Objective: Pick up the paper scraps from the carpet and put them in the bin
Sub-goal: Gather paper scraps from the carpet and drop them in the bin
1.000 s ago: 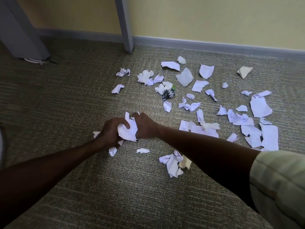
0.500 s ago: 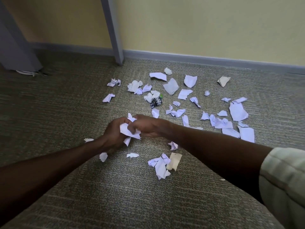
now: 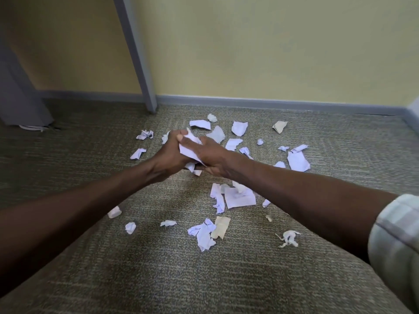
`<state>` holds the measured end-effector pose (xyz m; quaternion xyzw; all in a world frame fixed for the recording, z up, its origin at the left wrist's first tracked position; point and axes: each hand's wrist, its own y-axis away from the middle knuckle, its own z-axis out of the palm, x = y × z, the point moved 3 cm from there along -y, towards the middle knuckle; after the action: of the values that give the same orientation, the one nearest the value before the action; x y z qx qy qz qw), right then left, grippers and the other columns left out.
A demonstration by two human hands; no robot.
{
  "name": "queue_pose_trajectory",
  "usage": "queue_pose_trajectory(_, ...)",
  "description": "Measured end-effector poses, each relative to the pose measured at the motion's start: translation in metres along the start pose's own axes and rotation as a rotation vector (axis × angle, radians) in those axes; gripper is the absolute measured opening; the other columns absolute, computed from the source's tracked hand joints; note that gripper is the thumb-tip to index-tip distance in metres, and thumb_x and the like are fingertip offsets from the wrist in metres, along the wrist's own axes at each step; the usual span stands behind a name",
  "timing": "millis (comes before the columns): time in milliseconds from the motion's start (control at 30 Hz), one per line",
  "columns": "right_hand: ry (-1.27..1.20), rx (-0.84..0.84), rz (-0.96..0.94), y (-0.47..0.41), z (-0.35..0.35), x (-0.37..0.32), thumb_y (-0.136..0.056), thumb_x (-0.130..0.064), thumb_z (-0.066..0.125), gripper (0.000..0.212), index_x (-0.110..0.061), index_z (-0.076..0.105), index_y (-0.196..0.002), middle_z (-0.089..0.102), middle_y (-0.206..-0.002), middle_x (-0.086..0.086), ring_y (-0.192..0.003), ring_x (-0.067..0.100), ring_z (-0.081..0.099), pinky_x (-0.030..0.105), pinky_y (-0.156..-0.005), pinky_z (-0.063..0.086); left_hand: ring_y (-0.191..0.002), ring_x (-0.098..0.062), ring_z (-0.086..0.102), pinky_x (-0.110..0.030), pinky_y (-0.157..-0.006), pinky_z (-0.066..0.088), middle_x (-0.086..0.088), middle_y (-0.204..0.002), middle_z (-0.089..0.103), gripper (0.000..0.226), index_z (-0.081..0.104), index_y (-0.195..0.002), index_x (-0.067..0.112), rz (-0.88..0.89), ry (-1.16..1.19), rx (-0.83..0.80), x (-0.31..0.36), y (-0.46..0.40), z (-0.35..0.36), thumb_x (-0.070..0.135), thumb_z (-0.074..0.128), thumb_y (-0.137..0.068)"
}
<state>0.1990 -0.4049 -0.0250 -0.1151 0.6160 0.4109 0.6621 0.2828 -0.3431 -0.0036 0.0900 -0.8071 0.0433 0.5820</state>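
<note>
Olive carpet [image 3: 113, 257] against yellow wall [image 3: 272, 46]. Both hands meeting mid-frame, left hand [image 3: 169, 156] and right hand [image 3: 212, 156] curling fingers around white paper wad [image 3: 189, 149]. Loose paper scraps [image 3: 239, 197] lying scattered from 12 to 6 o'clock.

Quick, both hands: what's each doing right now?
Left hand: closed, gripping the wad of paper scraps.
Right hand: closed on the same wad.
</note>
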Motion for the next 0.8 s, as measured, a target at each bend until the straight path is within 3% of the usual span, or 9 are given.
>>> queue_pose_trajectory(100,-0.069,0.012,-0.048,0.013,-0.017,-0.028,-0.087,-0.030,0.071,0.054,0.004,0.054,-0.125,0.065,-0.117,0.025,-0.097,0.032,0.068,0.046,-0.077,0.060,-0.070,-0.027,0.066,-0.029,-0.052,0.050,-0.028,-0.084,0.064,0.033,0.059,-0.105,-0.007,0.031,0.007,-0.080,0.033,-0.006,0.009,-0.006,0.074,-0.076)
queue_pose_trajectory(267,-0.091,0.122,-0.112,0.045,-0.048,-0.068,-0.085,-0.032,0.074,0.055,0.003,0.051,-0.120,0.064,-0.118,0.027,-0.102,0.036,0.068,0.056,-0.083,0.056,-0.073,-0.025,0.066,-0.034,-0.064,0.055,-0.030,-0.084,0.066,0.015,0.066,-0.093,-0.007,0.110,-0.033,-0.147,0.092,-0.013,0.038,-0.015,0.062,-0.080)
queue_pose_trajectory(333,-0.094,0.180,-0.145,0.059,-0.065,-0.080,-0.084,-0.035,0.074,0.059,0.001,0.051,-0.125,0.065,-0.117,0.024,-0.101,0.035,0.069,0.056,-0.080,0.057,-0.073,-0.027,0.065,-0.040,-0.068,0.054,-0.036,-0.086,0.064,0.014,0.064,-0.093,-0.010,0.117,-0.074,-0.165,0.113,-0.017,0.055,-0.014,0.061,-0.080)
queue_pose_trajectory(467,-0.170,0.248,-0.209,0.093,-0.108,-0.100,-0.087,-0.034,0.071,0.049,-0.002,0.056,-0.120,0.069,-0.111,0.021,-0.090,0.032,0.070,0.054,-0.078,0.058,-0.064,-0.020,0.059,-0.037,-0.060,0.050,-0.023,-0.077,0.063,0.007,0.059,-0.083,0.002,0.131,-0.126,-0.180,0.152,-0.025,0.099,-0.005,0.060,-0.084)
queue_pose_trajectory(533,-0.217,0.291,-0.227,0.112,-0.136,-0.107,-0.088,-0.033,0.069,0.043,-0.003,0.058,-0.117,0.070,-0.104,0.017,-0.083,0.029,0.069,0.048,-0.079,0.058,-0.073,-0.024,0.063,-0.045,-0.066,0.057,-0.028,-0.089,0.066,0.013,0.057,-0.089,0.008,0.115,-0.154,-0.174,0.169,-0.033,0.126,0.012,0.066,-0.081)
queue_pose_trajectory(567,-0.243,0.314,-0.238,0.120,-0.152,-0.110,-0.089,-0.032,0.069,0.040,-0.004,0.059,-0.116,0.070,-0.104,0.017,-0.084,0.029,0.070,0.046,-0.080,0.058,-0.081,-0.027,0.066,-0.050,-0.072,0.059,-0.028,-0.096,0.066,0.031,0.057,-0.098,0.009,0.110,-0.172,-0.156,0.177,-0.039,0.140,0.025,0.068,-0.073)
queue_pose_trajectory(633,-0.301,0.367,-0.256,0.140,-0.184,-0.118,-0.090,-0.030,0.068,0.038,-0.005,0.061,-0.116,0.070,-0.111,0.017,-0.098,0.032,0.069,0.049,-0.088,0.055,-0.093,-0.038,0.066,-0.056,-0.079,0.058,-0.024,-0.100,0.064,0.053,0.057,-0.103,0.015,0.132,-0.214,-0.151,0.192,-0.052,0.171,0.042,0.064,-0.058)
queue_pose_trajectory(700,-0.364,0.397,-0.283,0.164,-0.213,-0.130,-0.091,-0.027,0.066,0.037,-0.004,0.062,-0.120,0.068,-0.118,0.018,-0.107,0.032,0.067,0.048,-0.094,0.052,-0.097,-0.042,0.064,-0.057,-0.083,0.056,-0.026,-0.101,0.065,0.048,0.057,-0.099,0.017,0.187,-0.246,-0.197,0.217,-0.056,0.208,0.039,0.059,-0.056)
queue_pose_trajectory(800,-0.438,0.463,-0.343,0.204,-0.259,-0.146,-0.093,-0.020,0.064,0.022,-0.008,0.064,-0.110,0.068,-0.111,0.014,-0.098,0.026,0.067,0.039,-0.091,0.054,-0.113,-0.037,0.057,-0.049,-0.095,0.052,-0.014,-0.117,0.058,0.058,0.054,-0.118,0.019,0.265,-0.277,-0.243,0.264,-0.046,0.258,0.030,0.063,-0.062)
